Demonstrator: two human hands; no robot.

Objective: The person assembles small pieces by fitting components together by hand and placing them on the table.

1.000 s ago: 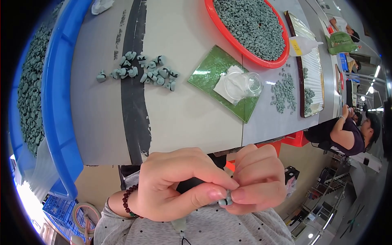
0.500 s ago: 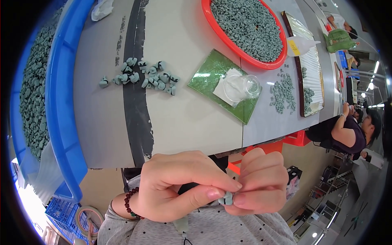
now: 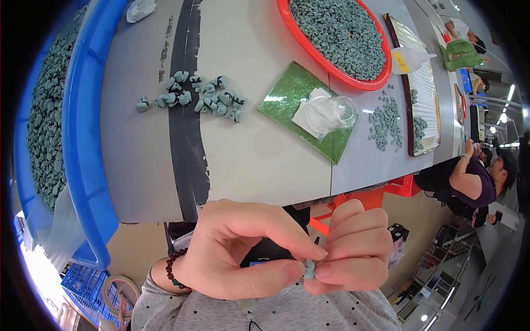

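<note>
My left hand (image 3: pixel 240 251), with a beaded bracelet at the wrist, pinches a small grey-green moulded piece (image 3: pixel 309 270) between thumb and forefinger. From the other side, my right hand (image 3: pixel 353 248) grips the same piece between its thumb and curled fingers. Fingertips cover much of it, so its full shape is hidden. Both hands are just off the table's near edge, in front of my grey dotted shirt. On the table beyond lies a loose group of similar grey-green pieces with black parts (image 3: pixel 225 98). A green tile (image 3: pixel 279 99) carries a white pad (image 3: pixel 302 122) and a small clear cup (image 3: pixel 345 112).
At the left stands a blue bin (image 3: pixel 88 165) full of grey-green pieces. A red basin (image 3: pixel 301 41) holds many more. Tiny pieces (image 3: pixel 385 124) lie beside a ridged tray (image 3: pixel 428 105) and a squeeze bottle (image 3: pixel 408 59). A co-worker (image 3: pixel 472 176) sits at the right.
The held piece has turned between my fingers, and its dark band no longer shows clearly. My left thumb and forefinger have bowed a little further apart behind the pinch.
</note>
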